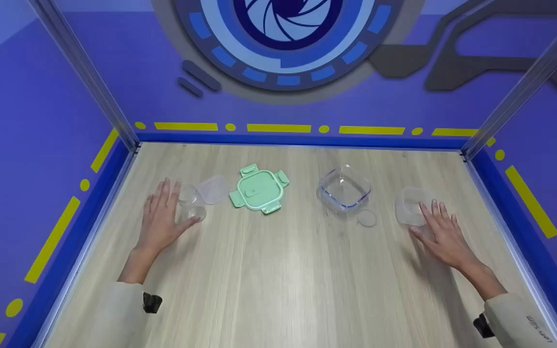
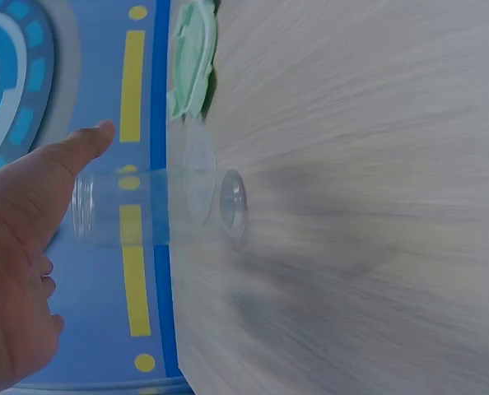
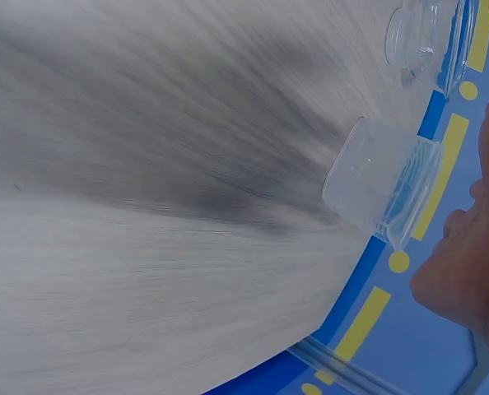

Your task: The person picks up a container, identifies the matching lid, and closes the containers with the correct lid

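Observation:
My left hand [image 1: 160,224] is spread beside a clear cylindrical jar [image 2: 150,210], fingers straight and thumb out to the jar's near side. The left wrist view shows the jar upright on the table; I cannot tell whether the hand touches it. On the right, my other hand [image 1: 445,241] reaches with extended fingers over the near right edge of a frosted square container [image 1: 404,212]. In the right wrist view that container [image 3: 372,177] stands on the table, the hand [image 3: 471,255] near its top. Neither hand grips anything.
Beside the jar lies a translucent square lid [image 1: 214,189], then a green lid with side clips [image 1: 264,191]. Right of centre stands a square glass container [image 1: 345,193]; a small round clear lid [image 1: 367,218] lies near it. Blue panels [image 1: 278,140] border the wooden table [image 1: 278,280].

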Demonstrator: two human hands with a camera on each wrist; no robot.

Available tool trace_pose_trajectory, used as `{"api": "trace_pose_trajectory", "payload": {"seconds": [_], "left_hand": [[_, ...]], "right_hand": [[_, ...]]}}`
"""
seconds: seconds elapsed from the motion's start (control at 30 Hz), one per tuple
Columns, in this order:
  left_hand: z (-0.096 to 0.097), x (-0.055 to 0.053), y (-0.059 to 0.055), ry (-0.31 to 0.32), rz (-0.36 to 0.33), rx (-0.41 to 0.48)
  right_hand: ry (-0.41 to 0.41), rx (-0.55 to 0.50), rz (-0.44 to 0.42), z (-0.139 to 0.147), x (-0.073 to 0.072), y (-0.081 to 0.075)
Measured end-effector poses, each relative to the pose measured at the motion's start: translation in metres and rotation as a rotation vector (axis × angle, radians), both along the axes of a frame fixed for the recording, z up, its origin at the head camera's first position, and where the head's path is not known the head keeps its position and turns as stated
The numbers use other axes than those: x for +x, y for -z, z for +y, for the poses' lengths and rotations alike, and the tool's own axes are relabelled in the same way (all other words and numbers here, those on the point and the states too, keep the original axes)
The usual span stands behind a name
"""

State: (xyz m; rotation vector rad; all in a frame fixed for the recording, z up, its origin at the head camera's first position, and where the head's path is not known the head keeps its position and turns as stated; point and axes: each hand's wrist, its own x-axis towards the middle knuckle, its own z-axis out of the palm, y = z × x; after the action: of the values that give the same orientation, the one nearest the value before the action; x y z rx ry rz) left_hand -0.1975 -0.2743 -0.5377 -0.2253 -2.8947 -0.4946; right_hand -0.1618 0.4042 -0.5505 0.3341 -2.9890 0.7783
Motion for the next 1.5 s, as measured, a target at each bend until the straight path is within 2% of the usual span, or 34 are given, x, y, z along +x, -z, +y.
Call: {"api": "trace_pose_trajectory", "payload": {"seconds": [0.2, 0.4, 0.57, 0.7, 0.87, 1.03, 1.17, 1.3, 1.5], "left_hand": [[-0.014, -0.008, 0.005, -0.088, -0.020, 0.164], [-0.013, -0.012, 0.018, -0.161, -0.094, 0.388], [-0.007, -0.019, 0.025, -0.168, -0.171, 0.582], [-0.003, -0.022, 0.030, -0.168, -0.215, 0.668], [0.000, -0.023, 0.037, -0.169, -0.240, 0.731], [0.003, -0.022, 0.042, -0.137, -0.290, 0.777], [0.008, -0.022, 0.044, -0.141, -0.307, 0.747], [0.011, -0.022, 0.044, -0.142, -0.283, 0.727], [0.016, -0.020, 0.042, -0.107, -0.276, 0.730]], "right_hand": [[-0.011, -0.020, 0.019, 0.001, 0.003, 0.006], [-0.020, -0.024, 0.035, 0.002, 0.005, 0.010], [-0.027, -0.017, 0.021, 0.001, 0.007, 0.008], [-0.036, -0.010, 0.004, -0.002, 0.005, 0.005], [-0.042, -0.003, 0.014, -0.005, 0.002, 0.003], [-0.029, 0.018, 0.012, -0.008, -0.001, 0.000], [-0.030, 0.023, 0.019, -0.010, -0.004, -0.003], [-0.041, 0.019, 0.023, -0.013, -0.008, -0.005], [-0.052, -0.013, 0.023, -0.016, -0.008, -0.003]]}}
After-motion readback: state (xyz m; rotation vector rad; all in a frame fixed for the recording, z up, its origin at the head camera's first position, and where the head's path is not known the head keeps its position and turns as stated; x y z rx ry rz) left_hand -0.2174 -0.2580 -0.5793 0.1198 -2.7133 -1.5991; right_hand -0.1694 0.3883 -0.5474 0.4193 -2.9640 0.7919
